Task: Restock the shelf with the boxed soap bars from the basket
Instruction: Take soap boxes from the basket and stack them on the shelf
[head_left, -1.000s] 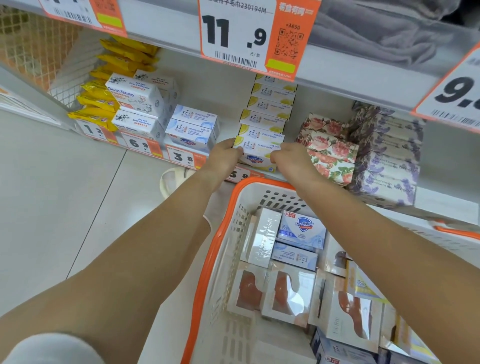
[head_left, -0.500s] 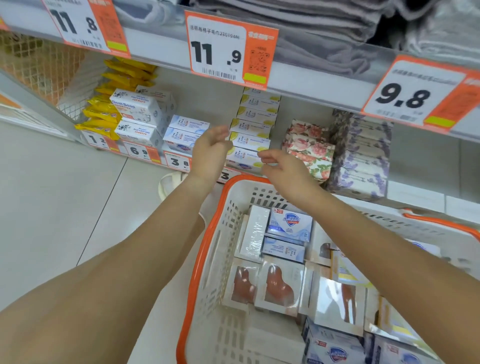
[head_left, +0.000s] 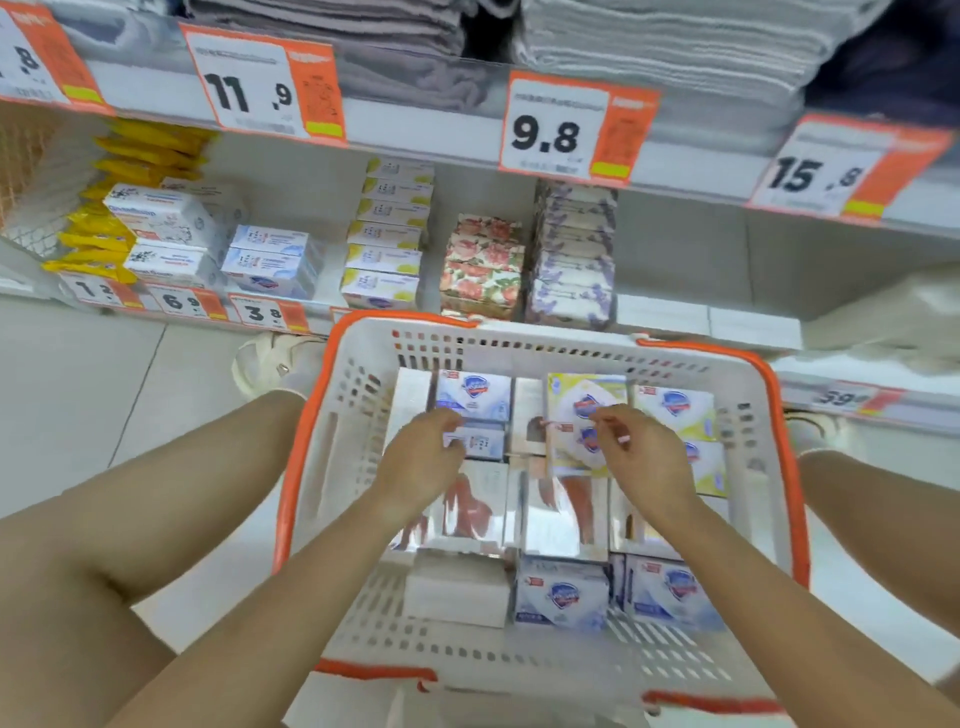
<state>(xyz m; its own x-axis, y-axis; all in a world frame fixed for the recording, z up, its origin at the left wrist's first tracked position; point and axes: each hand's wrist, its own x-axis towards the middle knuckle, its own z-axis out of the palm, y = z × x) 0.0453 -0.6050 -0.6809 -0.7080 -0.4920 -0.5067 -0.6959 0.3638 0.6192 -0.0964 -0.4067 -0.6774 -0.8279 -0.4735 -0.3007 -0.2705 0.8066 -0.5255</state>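
Observation:
A white basket with an orange rim stands in front of the shelf, holding several boxed soap bars. Both hands hang over it with loosely curled fingers, gripping nothing. My left hand is above a small blue-and-white box, fingertips at its left edge. My right hand hovers over a yellow-and-white box. On the shelf behind, a stack of yellow-and-white soap boxes stands upright.
Blue-and-white boxes sit left of the yellow stack, floral boxes and lavender boxes to its right. The shelf right of the lavender boxes is bare. Folded towels fill the upper shelf. A white bag lies on the floor.
Both hands have left the yellow-and-white stack on the shelf and dropped down into the basket. The view has tilted down and to the right.

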